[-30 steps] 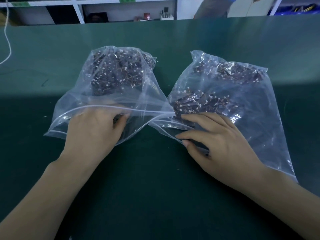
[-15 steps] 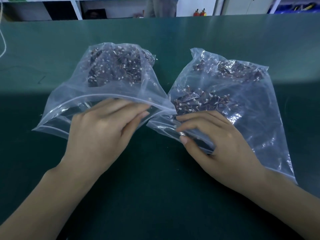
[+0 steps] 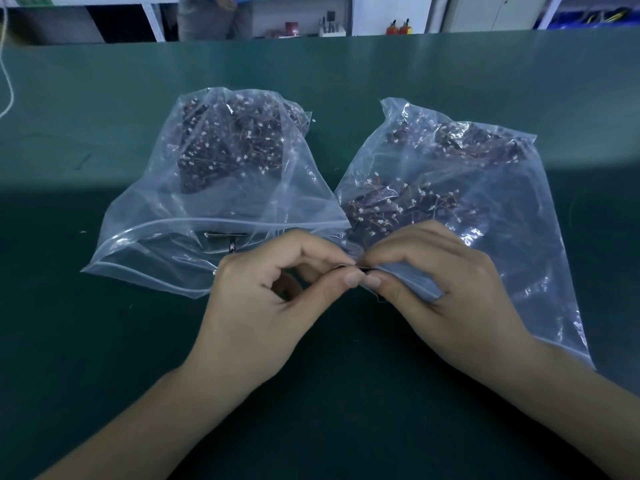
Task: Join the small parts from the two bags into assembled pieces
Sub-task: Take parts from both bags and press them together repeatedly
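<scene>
Broadly, a dark green counter (image 3: 104, 341) fills the view, lighter at its far half, and behind its far edge stand white shelves (image 3: 152, 15) and a standing person (image 3: 214, 15) seen only at the legs. A white cord (image 3: 7, 74) hangs at the far left.

Two clear plastic bags lie side by side in the middle of the counter. The left bag (image 3: 214, 209) has its long axis running far to near, with its open mouth toward the near side; the right bag (image 3: 467, 209) leans from far left to near right, its mouth toward the near left. Both hold heaps of small dark parts with white tips in their far halves. The two mouths almost meet.

Just in front of that meeting place, the left hand (image 3: 273, 303) and the right hand (image 3: 446, 289) come together, fingertips touching, and both pinch a small dark part (image 3: 363, 270) between thumb and fingers. Its shape is too small to tell.

Wide bare counter lies on the near side and at the left of the bags.
</scene>
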`<state>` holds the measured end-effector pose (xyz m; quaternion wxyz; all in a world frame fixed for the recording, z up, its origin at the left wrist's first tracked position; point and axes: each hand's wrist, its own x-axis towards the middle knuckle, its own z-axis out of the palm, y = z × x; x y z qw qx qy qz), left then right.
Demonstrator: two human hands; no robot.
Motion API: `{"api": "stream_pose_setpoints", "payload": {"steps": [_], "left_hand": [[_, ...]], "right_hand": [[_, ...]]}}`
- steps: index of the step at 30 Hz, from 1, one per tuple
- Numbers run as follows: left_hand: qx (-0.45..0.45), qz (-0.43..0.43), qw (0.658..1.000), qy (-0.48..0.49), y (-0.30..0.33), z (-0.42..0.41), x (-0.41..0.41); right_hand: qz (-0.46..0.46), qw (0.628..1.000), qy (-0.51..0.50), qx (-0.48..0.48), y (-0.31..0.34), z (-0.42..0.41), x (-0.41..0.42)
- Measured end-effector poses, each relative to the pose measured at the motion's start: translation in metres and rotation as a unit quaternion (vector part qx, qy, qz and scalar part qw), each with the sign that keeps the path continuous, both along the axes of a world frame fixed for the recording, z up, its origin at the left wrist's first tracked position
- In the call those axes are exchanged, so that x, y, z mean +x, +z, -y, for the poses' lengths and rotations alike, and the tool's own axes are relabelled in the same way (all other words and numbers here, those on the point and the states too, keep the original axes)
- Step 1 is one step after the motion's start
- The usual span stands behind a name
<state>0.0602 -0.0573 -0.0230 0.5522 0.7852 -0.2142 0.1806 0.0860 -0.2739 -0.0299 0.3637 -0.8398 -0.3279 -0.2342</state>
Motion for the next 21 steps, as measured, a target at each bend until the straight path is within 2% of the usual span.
{"api": "stream_pose_setpoints", "payload": {"steps": [3, 5, 11, 21], "left_hand": [[0.011, -0.012, 1.0, 0.007, -0.0014, -0.0002, 0.0009], [0.046, 0.012, 0.998, 0.027, -0.0018, -0.0005, 0.0015], [0.112, 0.059, 0.991, 0.045, -0.0027, -0.0044, 0.0039], [0.098, 0.043, 0.993, 0.053, -0.0015, -0.0039, 0.0031]], "right_hand": [[0.012, 1.0, 0.006, 0.008, -0.0004, -0.0006, 0.0], [0.013, 1.0, 0.004, 0.023, -0.0004, -0.0006, -0.0004], [-0.037, 0.997, -0.013, 0.068, -0.0002, 0.0005, -0.0007], [-0.115, 0.989, 0.008, 0.09, -0.0013, -0.0021, -0.0045]]}}
